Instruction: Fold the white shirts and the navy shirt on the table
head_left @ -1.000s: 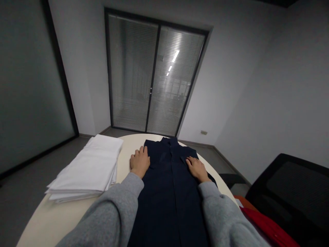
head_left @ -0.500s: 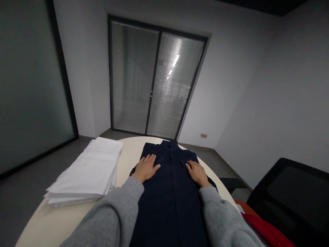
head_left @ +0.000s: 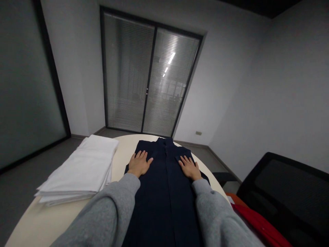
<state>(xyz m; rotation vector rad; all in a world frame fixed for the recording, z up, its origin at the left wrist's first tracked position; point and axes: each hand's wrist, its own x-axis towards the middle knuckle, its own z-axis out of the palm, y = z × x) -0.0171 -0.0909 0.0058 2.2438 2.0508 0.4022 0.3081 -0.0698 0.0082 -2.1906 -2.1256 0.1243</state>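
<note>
A dark navy shirt lies front side up on the table, its collar at the far end and its button placket running down the middle. My left hand rests flat on the left chest, fingers spread and thumb out. On the right chest, beside a pocket flap, my right hand is also laid flat with its fingers apart. Neither hand grips the cloth. The shirt's lower end runs out of view at the bottom between my grey sleeves.
A stack of folded white cloth sits at the left of the round cream table. To the right stands a black mesh chair, with red fabric near the table edge. Glass doors with blinds are at the back.
The view has shifted slightly, so everything appears a little further left. The fingers of my right hand have spread and straightened on the shirt. My left hand stays flat on it.
</note>
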